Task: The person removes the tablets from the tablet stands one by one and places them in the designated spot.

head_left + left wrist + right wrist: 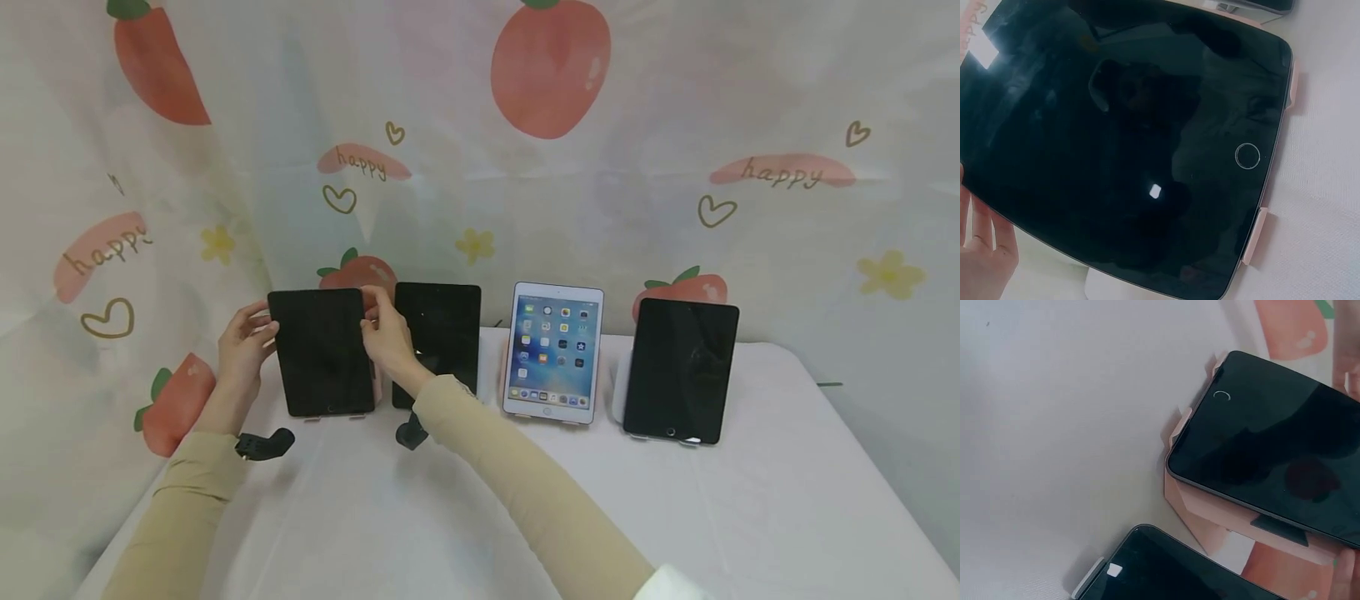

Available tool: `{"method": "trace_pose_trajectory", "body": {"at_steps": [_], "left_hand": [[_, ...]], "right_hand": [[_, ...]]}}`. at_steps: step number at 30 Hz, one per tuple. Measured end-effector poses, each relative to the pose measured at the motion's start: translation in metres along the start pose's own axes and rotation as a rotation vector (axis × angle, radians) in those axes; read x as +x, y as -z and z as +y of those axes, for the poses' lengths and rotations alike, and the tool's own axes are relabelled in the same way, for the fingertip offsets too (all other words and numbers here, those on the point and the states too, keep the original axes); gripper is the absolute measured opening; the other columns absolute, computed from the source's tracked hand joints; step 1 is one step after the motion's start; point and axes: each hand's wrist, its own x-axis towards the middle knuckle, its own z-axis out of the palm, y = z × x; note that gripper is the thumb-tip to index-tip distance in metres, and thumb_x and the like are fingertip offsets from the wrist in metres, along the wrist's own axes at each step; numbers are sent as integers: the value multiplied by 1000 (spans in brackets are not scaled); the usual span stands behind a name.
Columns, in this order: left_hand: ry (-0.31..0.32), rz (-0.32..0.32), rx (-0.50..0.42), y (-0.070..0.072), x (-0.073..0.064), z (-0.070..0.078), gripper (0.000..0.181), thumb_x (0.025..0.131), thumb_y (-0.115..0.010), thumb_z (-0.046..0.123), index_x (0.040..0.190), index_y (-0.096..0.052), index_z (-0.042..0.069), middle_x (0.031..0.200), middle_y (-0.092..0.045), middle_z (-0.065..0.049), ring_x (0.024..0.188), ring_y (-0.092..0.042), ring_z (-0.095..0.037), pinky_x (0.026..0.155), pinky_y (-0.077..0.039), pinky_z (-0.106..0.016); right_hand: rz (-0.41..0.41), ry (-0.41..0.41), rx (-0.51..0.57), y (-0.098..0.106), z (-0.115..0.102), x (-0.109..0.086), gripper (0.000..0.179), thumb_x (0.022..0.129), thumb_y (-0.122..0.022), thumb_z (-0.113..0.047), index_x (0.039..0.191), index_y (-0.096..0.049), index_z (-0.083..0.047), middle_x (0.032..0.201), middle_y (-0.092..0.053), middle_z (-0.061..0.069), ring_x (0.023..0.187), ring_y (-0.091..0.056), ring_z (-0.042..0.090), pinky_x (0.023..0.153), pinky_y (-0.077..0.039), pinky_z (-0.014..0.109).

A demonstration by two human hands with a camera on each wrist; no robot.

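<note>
A black-screened tablet (324,354) stands leaned back on a pink stand (1197,509), its lower edge behind the stand's small lips. My left hand (243,342) grips the tablet's left edge near the top. In the left wrist view its fingers (982,225) reach behind that edge. At the upper right edge my right hand (390,333) holds the tablet with thumb and fingers. Only a little of the right hand shows at the border of the right wrist view. The screen is dark, with a round home button at the bottom.
Right of this tablet stand a second dark tablet (438,333), a white tablet (553,354) with its home screen lit, and another dark tablet (681,371) on a white stand. All are on a white-covered table (600,508) before a strawberry-patterned curtain (450,108).
</note>
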Motion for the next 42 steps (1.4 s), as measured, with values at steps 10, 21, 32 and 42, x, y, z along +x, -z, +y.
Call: {"method": "trace_pose_trajectory", "body": {"at_steps": [10,21,32,42], "left_hand": [[-20,-3,-113,4,-5,0,34,92,-56,-4,113,-63,21,89,-54,7,78,-54,-6,70,-48,-18],[-107,-61,-137,1,-21,12,36,91,-54,-9,107,-65,22,88,-57,8,78,-53,-6,69,-48,-14],[-136,-94,-122,7,-38,25,35,90,-56,-7,110,-64,20,90,-57,7,79,-54,-6,72,-50,-13],[-173,-178,-109,18,-58,31,31,91,-59,-3,112,-63,19,91,-54,5,80,-54,-7,72,-51,-13]], "right_hand": [[-20,40,18,-1,-5,-9,44,97,-53,-9,135,-43,-29,105,-58,5,89,-57,16,66,-42,22],[-53,128,71,15,-6,-18,44,97,-52,-4,135,-41,-23,107,-55,7,90,-53,16,73,-42,22],[-66,212,75,26,-16,-28,44,95,-53,-2,133,-41,-22,103,-57,6,88,-54,14,69,-42,18],[-85,247,114,33,-23,-46,44,94,-54,1,131,-44,-21,98,-60,9,81,-57,15,63,-49,18]]}}
